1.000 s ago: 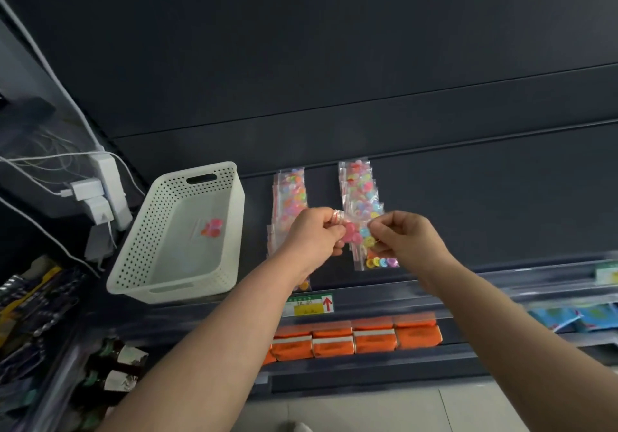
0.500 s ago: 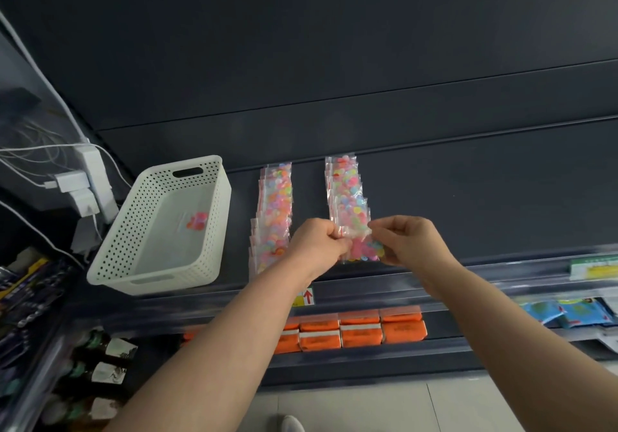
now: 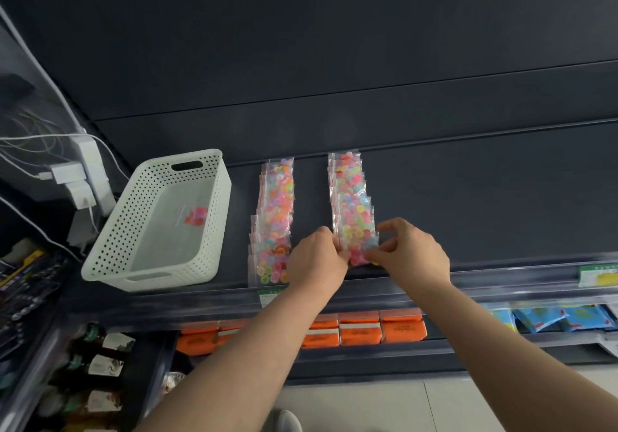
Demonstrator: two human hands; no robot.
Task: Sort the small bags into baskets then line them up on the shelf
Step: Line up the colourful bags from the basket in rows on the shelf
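The dark shelf (image 3: 468, 204) takes up most of the view, with the white perforated basket (image 3: 110, 247) sitting at its left end, same spot as before. Right of the basket are two rows of small clear bags full of coloured buttons, both running front to back: the left row (image 3: 276, 217) just beside the basket, and the right row (image 3: 352, 197) a bit apart from it.

What's different from a second ago: back then the person had one bag held up between both hands, over the near end of the right row. Now both hands have dropped down and the front bag (image 3: 359, 247) is right on the near end of that row, overlapping the bag behind it. The left hand (image 3: 317, 257) has its fingers curled in, pinching the bag's left edge. The right hand (image 3: 413, 254) is pinching the right edge near the bottom corner, thumb lifted a little.

One lone bag (image 3: 195, 216) of reddish buttons lies on the basket floor, unchanged. On the lower shelf there are orange packs (image 3: 361, 331) under the hands.
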